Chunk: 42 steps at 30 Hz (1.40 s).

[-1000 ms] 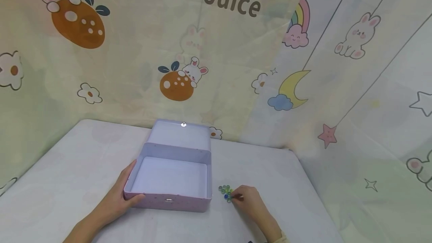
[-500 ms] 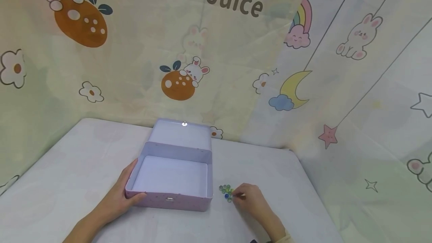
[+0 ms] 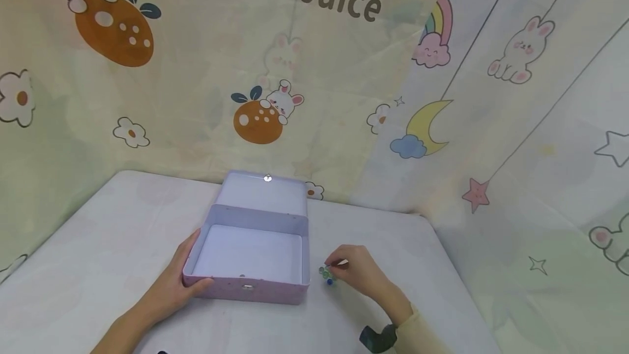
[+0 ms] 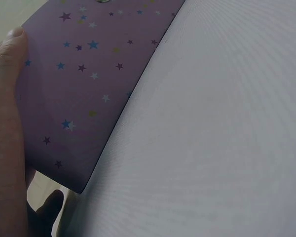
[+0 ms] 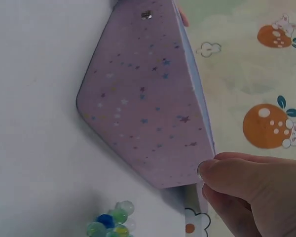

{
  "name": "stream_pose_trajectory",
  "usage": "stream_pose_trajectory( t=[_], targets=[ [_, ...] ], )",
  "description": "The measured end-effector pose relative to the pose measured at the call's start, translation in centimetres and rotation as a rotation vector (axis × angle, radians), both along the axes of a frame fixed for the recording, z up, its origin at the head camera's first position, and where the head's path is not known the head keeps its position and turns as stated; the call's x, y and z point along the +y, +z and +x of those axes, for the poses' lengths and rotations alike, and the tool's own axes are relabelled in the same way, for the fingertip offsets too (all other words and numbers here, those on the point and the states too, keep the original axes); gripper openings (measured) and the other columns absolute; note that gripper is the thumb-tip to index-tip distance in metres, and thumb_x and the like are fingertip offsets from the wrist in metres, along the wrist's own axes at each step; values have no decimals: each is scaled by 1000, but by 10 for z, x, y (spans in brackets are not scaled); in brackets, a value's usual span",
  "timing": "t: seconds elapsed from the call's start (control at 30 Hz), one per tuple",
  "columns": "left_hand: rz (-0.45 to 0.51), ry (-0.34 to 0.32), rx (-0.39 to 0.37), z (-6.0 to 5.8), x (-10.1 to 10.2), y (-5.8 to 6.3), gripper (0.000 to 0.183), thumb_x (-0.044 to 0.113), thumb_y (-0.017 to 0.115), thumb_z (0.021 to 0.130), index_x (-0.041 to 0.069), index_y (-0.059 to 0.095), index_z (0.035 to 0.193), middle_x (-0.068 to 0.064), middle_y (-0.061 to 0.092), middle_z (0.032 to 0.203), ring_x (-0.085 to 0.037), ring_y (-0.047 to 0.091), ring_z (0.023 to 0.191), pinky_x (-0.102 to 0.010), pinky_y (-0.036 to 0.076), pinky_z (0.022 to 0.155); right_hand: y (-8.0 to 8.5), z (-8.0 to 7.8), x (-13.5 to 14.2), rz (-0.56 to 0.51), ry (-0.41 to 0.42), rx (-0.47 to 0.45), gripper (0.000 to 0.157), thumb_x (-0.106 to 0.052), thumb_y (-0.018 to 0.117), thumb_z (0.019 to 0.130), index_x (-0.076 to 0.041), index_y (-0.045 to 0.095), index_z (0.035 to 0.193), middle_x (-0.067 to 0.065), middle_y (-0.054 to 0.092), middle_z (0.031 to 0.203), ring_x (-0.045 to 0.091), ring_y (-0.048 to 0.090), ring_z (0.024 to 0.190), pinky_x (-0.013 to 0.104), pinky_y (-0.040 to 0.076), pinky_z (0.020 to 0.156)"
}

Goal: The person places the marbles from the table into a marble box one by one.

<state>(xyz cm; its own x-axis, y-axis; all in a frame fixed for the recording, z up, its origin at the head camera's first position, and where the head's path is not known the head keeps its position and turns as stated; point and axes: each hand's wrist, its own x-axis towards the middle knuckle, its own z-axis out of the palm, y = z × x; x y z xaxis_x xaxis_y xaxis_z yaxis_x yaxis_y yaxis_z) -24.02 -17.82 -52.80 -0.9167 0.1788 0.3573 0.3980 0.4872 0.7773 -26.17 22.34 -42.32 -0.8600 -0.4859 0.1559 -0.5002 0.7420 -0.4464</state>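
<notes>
A lidded tin box [image 3: 245,290], pink outside with small stars and pale inside, stands open on the table. My left hand [image 3: 172,283] holds its left side, thumb over the front left corner, the other fingers along the side wall. To the box's right lies a small pile of glass marbles [image 3: 325,275], green, yellow, clear and one blue marble [image 5: 106,220]. My right hand [image 3: 358,269] is just above the pile, thumb and fingers pinched together on a marble that the fingertips mostly hide. In the right wrist view this hand [image 5: 251,192] appears near the box's corner.
The box's lid [image 3: 262,193] is folded back toward the printed curtain [image 3: 334,141] behind. A tiny round spot [image 3: 242,276] shows just over the box's front rim, too small to identify. The white table [image 3: 383,239] extends to both sides.
My right hand has risen from the pile's right edge and moved slightly left and away from me. A clear marble at the pile's near end is gone from the table. My left hand stays put.
</notes>
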Motion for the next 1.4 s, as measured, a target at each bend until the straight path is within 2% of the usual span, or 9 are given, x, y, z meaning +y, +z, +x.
stream_pose_trajectory(
  t=[0.13, 0.27, 0.43, 0.53, 0.7, 0.93, 1.2, 1.4],
  targets=[
    [3, -2, 6, 0, -2, 0, 108, 28, 78, 76, 33, 3, 153, -9, 13, 158, -53, 20, 138, -75, 26, 97, 17, -11, -15, 48, 35, -59, 10, -10, 72, 83, -10, 74, 93, -5, 70, 89, 4, 65, 82, 15, 54, 74],
    [3, -3, 8, -1, -3, -1, 108, 28, 78, 76, 33, 3, 153, -10, 13, 158, -53, 20, 138, -75, 26, 97, 27, -23, -31, 64, 80, -102, 11, -14, 72, 84, -12, 74, 95, -6, 70, 90, 2, 63, 82, 14, 53, 75],
    [7, -5, 8, -1, -1, -2, 108, 28, 78, 76, 32, 3, 153, -11, 14, 158, -53, 20, 138, -75, 25, 97, 29, -38, -53, 63, 164, -153, 11, -10, 70, 84, -10, 74, 95, -4, 70, 90, 2, 64, 82, 13, 53, 74],
    [8, -4, 4, 0, -1, -2, 108, 28, 78, 75, 32, 3, 153, -11, 15, 157, -53, 21, 137, -75, 26, 97, 29, -48, -66, 103, 223, -188, 11, -10, 71, 84, -9, 74, 94, -6, 70, 88, 0, 63, 80, 11, 52, 73],
    [1, 1, -8, 1, -1, 0, 108, 29, 78, 76, 32, 3, 153, -11, 14, 157, -53, 21, 138, -75, 27, 97, 28, -64, -84, 175, 303, -197, 9, -9, 73, 82, -11, 75, 91, -5, 71, 85, -1, 63, 79, 11, 52, 73],
    [2, 0, -19, 2, -1, 2, 108, 29, 78, 76, 34, 2, 153, -12, 14, 158, -53, 20, 138, -74, 26, 98, 17, -84, -103, 284, 288, -277, 9, -12, 74, 81, -16, 75, 89, -11, 70, 83, -4, 61, 78, 11, 51, 73],
    [29, -19, -9, 2, 2, 0, 107, 27, 79, 75, 27, 5, 154, -13, 15, 157, -54, 20, 137, -74, 26, 98, -5, -91, -117, 374, 272, -293, 7, -13, 74, 82, -19, 75, 85, -13, 69, 81, -5, 60, 74, 10, 50, 71],
    [5, 8, 3, 0, 0, -2, 109, 29, 79, 74, 32, 4, 153, -12, 15, 158, -54, 22, 137, -75, 27, 96, 0, -97, -122, 412, 286, -286, 6, -13, 74, 81, -19, 74, 83, -13, 69, 80, -4, 59, 73, 10, 49, 70]
  ],
)
